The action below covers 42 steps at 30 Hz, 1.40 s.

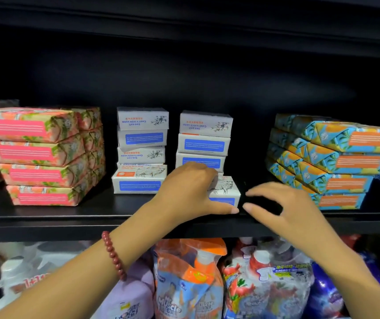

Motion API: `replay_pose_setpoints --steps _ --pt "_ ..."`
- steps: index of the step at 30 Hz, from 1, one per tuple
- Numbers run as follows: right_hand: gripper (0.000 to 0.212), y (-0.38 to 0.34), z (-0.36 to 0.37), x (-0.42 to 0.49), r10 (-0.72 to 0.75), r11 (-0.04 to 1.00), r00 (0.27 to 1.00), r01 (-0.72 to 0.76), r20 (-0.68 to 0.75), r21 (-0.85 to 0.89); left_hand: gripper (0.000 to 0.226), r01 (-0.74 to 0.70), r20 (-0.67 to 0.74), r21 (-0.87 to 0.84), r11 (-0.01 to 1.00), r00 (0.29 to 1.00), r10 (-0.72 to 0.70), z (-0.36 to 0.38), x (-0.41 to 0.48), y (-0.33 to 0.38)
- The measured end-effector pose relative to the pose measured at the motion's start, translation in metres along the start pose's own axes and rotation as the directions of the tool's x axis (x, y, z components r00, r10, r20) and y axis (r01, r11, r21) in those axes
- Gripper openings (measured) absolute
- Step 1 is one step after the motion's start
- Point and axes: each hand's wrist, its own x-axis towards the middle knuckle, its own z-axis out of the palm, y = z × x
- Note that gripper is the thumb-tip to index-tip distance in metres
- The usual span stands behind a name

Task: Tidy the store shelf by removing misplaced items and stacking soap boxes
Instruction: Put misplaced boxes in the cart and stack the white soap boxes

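Head view: white, blue-labelled soap boxes [204, 143] stacked unevenly.

Dim up top, the shelf back [184, 72] nearly black; front light brightens the soap boxes [141, 150]. Edges bow; the near pouches [191, 284] look soft.

- Top white soap box of the left stack [142, 118]: "Sea salt Goat's milk soap", printed upside down.
- Top white soap box of the right stack [205, 123]: same wording, also upside down.
- Orange-and-blue refill pouch [189, 282] below the shelf: "Muscle".
- Other small print too blurred to read.
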Motion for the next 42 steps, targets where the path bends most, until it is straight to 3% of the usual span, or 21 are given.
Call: replay_pose_setpoints --steps 3,6,11,22,36,39,42 --pt "0.048 0.003 0.011 -0.018 0.000 1.000 1.000 0.000 0.010 -0.031 0.054 -0.001 -0.016 -0.007 1.000 1.000 0.001 0.001 -0.002 -0.001" --pt "0.059 0.005 0.017 -0.027 -0.020 0.996 1.000 0.019 -0.015 -0.092 0.059 -0.067 -0.118 0.025 0.997 0.991 0.070 -0.001 -0.012 -0.003" --pt "0.066 0.006 0.026 -0.033 -0.056 0.981 0.995 0.040 -0.081 -0.190 0.030 -0.155 -0.303 0.024 0.988 0.940 0.155 -0.009 -0.038 -0.013" --pt "0.064 0.005 0.030 -0.037 -0.027 0.986 0.992 0.006 -0.125 -0.164 0.022 -0.089 -0.341 0.025 0.996 0.935 0.092 -0.001 -0.036 -0.018" --pt "0.063 -0.004 0.023 -0.034 0.042 0.991 0.997 -0.051 -0.070 -0.124 0.017 0.057 -0.209 -0.013 0.998 0.976 -0.058 -0.001 -0.024 -0.017" --pt "0.064 -0.014 0.016 -0.026 0.082 0.996 0.996 -0.082 -0.021 -0.019 0.018 0.007 -0.303 0.012 1.000 0.953 -0.003 -0.010 -0.039 -0.020" --pt "0.057 -0.036 0.014 -0.008 0.017 0.997 0.999 -0.013 -0.041 0.080 0.028 0.037 -0.424 0.041 0.998 0.905 -0.016 -0.018 -0.071 -0.033"
